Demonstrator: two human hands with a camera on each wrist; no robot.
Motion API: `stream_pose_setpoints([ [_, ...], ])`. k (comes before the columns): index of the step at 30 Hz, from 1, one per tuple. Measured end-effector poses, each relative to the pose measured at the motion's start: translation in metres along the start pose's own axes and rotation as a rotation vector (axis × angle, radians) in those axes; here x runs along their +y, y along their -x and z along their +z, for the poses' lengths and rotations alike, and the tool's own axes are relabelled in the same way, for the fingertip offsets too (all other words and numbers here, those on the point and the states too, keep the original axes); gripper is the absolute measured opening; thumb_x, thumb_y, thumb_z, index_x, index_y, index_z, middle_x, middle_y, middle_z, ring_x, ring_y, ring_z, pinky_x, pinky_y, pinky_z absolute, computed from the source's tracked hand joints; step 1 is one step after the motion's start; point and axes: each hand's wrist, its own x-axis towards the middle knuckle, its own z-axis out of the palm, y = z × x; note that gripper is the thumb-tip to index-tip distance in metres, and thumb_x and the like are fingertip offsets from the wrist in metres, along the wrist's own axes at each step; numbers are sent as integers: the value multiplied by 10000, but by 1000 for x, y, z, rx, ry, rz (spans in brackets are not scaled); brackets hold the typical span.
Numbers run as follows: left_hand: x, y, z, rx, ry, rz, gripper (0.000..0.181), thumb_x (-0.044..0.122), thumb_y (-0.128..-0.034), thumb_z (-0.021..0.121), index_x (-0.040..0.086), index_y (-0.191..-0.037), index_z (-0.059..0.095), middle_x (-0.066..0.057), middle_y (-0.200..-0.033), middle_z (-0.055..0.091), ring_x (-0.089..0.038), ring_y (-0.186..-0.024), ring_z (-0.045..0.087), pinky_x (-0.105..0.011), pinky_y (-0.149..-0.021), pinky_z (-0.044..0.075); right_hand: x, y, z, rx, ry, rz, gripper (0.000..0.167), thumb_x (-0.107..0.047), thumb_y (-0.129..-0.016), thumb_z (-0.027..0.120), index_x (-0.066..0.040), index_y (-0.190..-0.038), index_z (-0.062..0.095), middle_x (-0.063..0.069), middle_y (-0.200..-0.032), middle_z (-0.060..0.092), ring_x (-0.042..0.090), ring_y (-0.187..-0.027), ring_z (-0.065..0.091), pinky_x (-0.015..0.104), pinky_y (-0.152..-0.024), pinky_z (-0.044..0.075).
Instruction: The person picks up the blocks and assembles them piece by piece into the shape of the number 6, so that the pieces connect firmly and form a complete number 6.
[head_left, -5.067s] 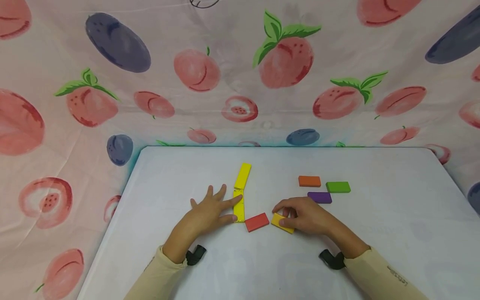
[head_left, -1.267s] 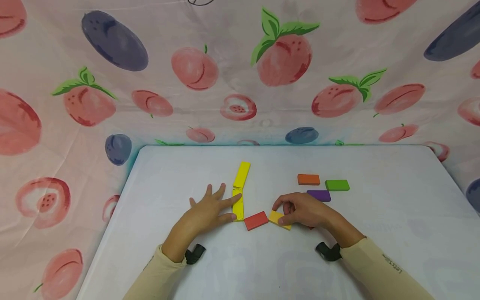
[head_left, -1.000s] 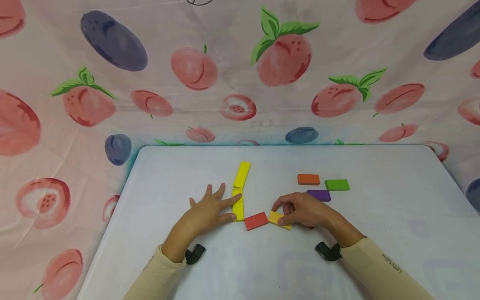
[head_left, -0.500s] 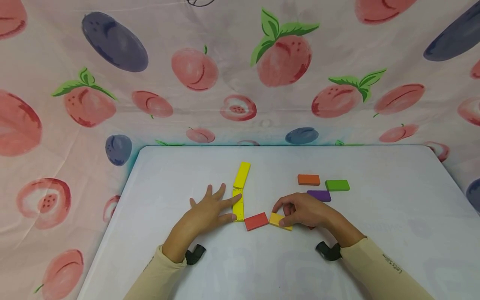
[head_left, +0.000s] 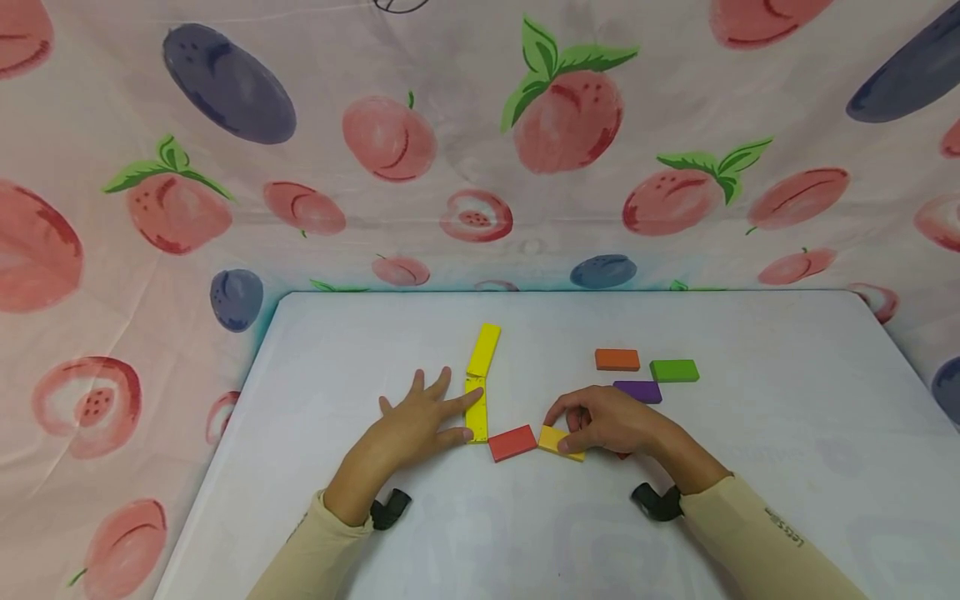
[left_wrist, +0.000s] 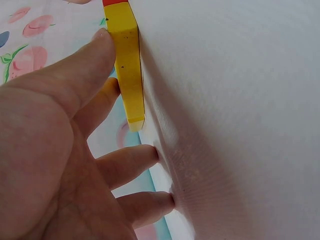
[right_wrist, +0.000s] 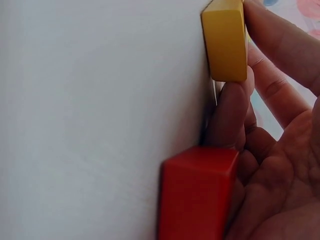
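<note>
My left hand (head_left: 412,427), fingers spread, rests its thumb and index fingertips on the nearer bright yellow block (head_left: 477,417); a second yellow block (head_left: 484,350) meets its far end at a slight angle. A red block (head_left: 513,443) lies slanted at its near end. My right hand (head_left: 611,429) pinches an orange-yellow block (head_left: 561,443) whose left end is at the red one's right end. In the right wrist view, thumb and fingers are at that orange-yellow block (right_wrist: 225,45), and another red block (right_wrist: 197,195) stands near the palm, mostly hidden in the head view.
Beyond my right hand lie an orange block (head_left: 617,360), a green block (head_left: 675,371) and a purple block (head_left: 637,392), partly covered by that hand. The white table (head_left: 787,375) ends at a fruit-patterned cloth (head_left: 525,217) behind and to the left.
The orange-yellow block has shifted left in my right hand, from a small gap to beside the red block's end, then moved very slightly. My left hand has stayed in place.
</note>
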Motion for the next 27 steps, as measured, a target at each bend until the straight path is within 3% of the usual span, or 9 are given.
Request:
stream_pose_setpoints([
  [5,0,-1,0,-3,-3,1,607,493,-945,679,456,-1510,459,-122,-1696,246,-517,-1552,118,-895,-1022,159,2,2,-2,21,0,-31,285,-297,-850,834,-266,-1117,741,0,-824,587,191,-741,542,264,-554,420],
  [12,0,1,-1,-3,-1,-1,610,496,-943,680,460,-1510,456,-121,-1699,238,-516,-1554,108,-894,-1024,158,10,19,-15,123,20,-94,289,-349,-853,831,-232,-1099,734,-29,-862,591,163,-838,571,243,-682,488],
  [18,1,1,-1,-3,2,-5,609,493,-942,683,459,-1507,460,-122,-1698,241,-516,-1554,111,-894,-1024,154,21,36,-29,159,90,-131,336,-405,-854,826,-220,-1121,741,-70,-971,683,111,-890,611,228,-754,541],
  [27,1,1,-2,-7,6,4,611,486,-946,681,449,-1513,457,-126,-1697,244,-519,-1552,118,-895,-1022,159,44,51,-44,185,206,-124,380,-453,-834,829,-276,-1162,754,-91,-1135,704,166,-1078,602,297,-855,559],
])
